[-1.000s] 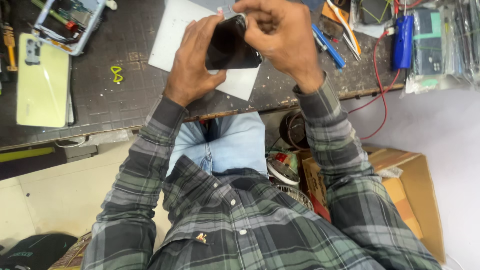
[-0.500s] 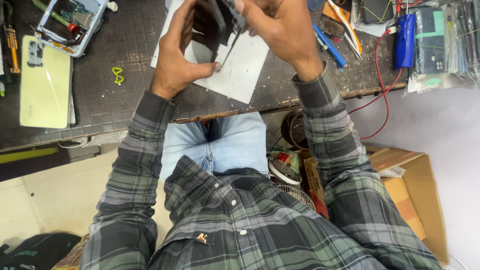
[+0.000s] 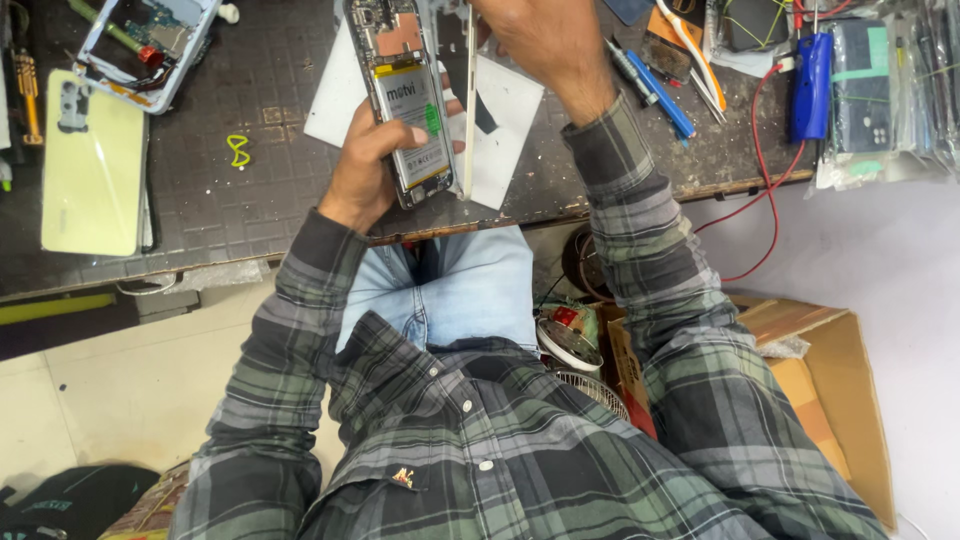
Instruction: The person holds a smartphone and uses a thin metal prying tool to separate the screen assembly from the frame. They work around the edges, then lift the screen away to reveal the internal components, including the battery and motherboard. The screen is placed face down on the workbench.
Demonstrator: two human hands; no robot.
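I saw my left hand (image 3: 362, 178) gripping the opened phone (image 3: 403, 100), grey battery up, above the surface (image 3: 250, 215) edge. My right hand (image 3: 540, 40) pinched its thin back cover (image 3: 469, 110) upright beside it, over white paper (image 3: 505, 130).

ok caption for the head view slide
Left hand grips an opened phone, battery exposed, while the right hand lifts its back cover.

Both arms in plaid sleeves stretched fwd over bench's near edge. L hand (image 3: 365, 170) curled, thumb across front, clamped tight. R hand (image 3: 535, 35) raised higher, fingers pinched shut.
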